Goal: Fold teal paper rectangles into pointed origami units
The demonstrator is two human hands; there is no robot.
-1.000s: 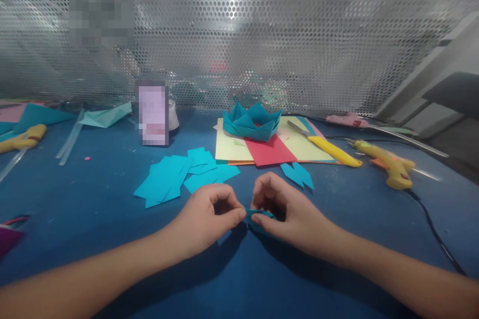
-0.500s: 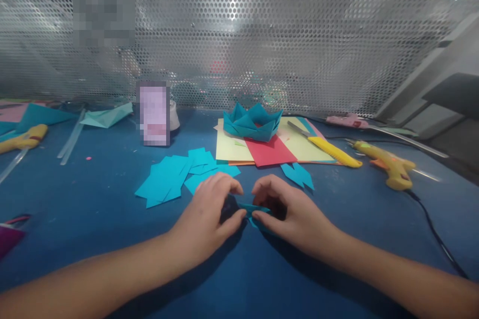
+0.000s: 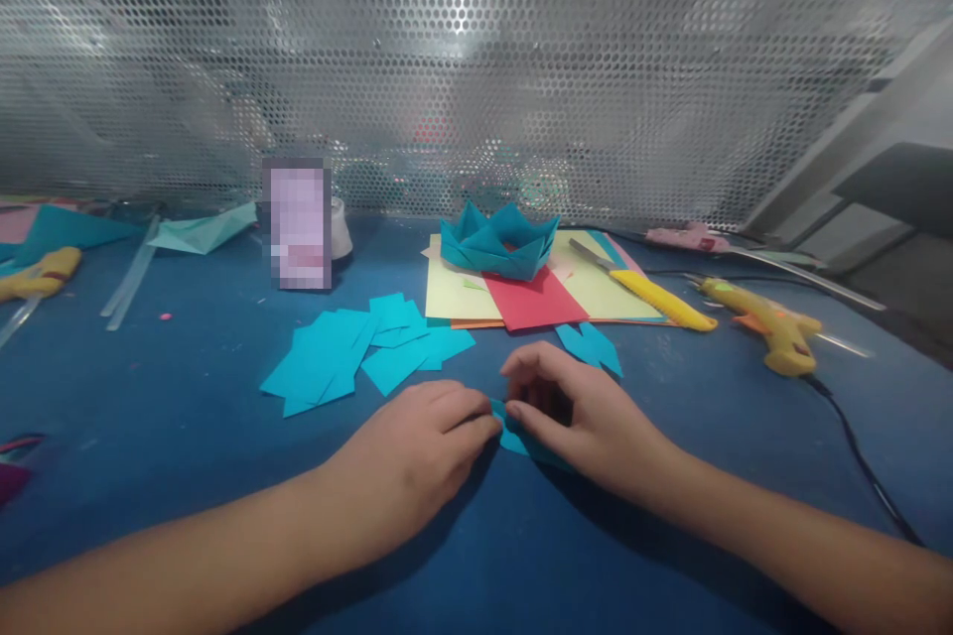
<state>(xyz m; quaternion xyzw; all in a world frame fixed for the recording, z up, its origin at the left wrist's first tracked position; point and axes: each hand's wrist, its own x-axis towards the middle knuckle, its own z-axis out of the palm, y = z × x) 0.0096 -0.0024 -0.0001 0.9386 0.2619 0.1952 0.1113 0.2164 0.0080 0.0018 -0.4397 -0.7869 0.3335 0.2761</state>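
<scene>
My left hand (image 3: 421, 442) and my right hand (image 3: 570, 412) meet near the front of the blue table (image 3: 186, 417), both pressing on a small folded teal paper piece (image 3: 513, 437) that lies flat between them. The left fingers are curled over its left end. The right thumb and fingers pinch its right part, which is mostly hidden under the hand. Several loose teal folded pieces (image 3: 349, 352) lie just beyond my left hand, and another teal piece (image 3: 592, 345) lies beyond my right hand.
A teal paper crown (image 3: 497, 243) sits on a stack of yellow, red and green sheets (image 3: 532, 298). A yellow-handled cutter (image 3: 655, 298) and a yellow glue gun (image 3: 774, 332) with its black cord lie right. A perforated metal screen (image 3: 476, 69) closes the back.
Both hands have lowered and pressed the teal piece flat onto the table; the left fingers, earlier raised in a pinch, now lie curled over the paper.
</scene>
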